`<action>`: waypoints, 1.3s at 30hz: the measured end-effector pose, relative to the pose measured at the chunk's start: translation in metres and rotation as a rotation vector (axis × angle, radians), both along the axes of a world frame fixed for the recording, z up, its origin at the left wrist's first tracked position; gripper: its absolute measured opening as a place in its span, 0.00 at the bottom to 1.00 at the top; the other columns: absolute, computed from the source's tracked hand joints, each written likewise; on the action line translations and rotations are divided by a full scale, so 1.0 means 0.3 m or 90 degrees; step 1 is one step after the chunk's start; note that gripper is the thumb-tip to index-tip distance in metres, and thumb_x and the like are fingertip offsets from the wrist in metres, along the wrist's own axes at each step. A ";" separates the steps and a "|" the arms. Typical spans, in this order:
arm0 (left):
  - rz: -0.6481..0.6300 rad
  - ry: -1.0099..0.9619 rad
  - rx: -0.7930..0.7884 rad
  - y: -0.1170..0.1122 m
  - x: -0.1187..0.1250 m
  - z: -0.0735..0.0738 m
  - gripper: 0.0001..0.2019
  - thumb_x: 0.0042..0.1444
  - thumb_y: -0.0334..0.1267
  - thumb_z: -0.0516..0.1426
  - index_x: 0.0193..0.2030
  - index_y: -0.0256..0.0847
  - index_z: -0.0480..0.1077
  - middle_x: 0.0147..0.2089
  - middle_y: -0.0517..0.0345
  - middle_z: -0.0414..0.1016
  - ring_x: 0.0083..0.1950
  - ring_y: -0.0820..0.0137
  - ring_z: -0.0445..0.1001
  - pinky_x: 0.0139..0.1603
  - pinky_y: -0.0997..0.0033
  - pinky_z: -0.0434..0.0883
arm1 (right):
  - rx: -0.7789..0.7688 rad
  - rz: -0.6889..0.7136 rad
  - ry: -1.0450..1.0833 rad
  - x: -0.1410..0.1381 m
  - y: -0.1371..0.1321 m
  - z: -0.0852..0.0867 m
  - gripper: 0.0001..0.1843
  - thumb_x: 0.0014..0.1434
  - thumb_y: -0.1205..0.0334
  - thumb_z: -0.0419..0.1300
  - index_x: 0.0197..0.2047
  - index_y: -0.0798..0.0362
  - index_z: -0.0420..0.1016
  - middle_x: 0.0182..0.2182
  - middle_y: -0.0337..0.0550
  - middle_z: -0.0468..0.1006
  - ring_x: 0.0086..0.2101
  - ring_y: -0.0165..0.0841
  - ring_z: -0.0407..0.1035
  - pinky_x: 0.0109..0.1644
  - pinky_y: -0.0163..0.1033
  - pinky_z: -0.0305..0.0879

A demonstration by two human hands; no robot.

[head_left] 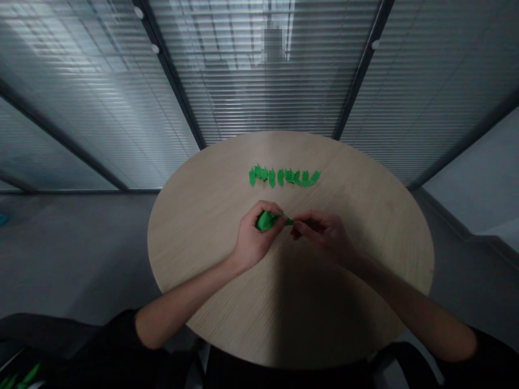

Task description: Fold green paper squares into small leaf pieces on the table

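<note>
My left hand (256,237) is wrapped round a bright green folded piece (266,220), which looks like paper or thin sheet; part of it is hidden by the fingers. A narrow green point sticks out toward the right, and the fingertips of my right hand (318,229) pinch its end. Both hands are above the middle of the round table. Beyond them, several small green leaf-shaped pieces (280,177) lie in an uneven row, some of them touching.
The round wooden table (227,335) has a pale top, with a dark shadow across its near part. Glass panels with blinds (267,97) stand behind it. More green leaf-like shapes (26,378) show at the lower left corner. A blue object (3,219) lies at the far left.
</note>
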State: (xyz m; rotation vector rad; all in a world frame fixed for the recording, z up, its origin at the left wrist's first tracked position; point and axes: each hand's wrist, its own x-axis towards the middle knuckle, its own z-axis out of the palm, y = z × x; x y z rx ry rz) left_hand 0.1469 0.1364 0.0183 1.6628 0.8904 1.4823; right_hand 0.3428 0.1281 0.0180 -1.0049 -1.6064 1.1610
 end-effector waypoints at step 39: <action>-0.064 0.060 0.037 -0.006 -0.011 -0.001 0.03 0.62 0.31 0.61 0.40 0.42 0.71 0.44 0.52 0.78 0.44 0.68 0.77 0.45 0.65 0.75 | 0.002 -0.007 0.001 -0.005 0.001 0.000 0.21 0.61 0.41 0.67 0.35 0.52 0.82 0.27 0.43 0.84 0.28 0.34 0.79 0.35 0.39 0.77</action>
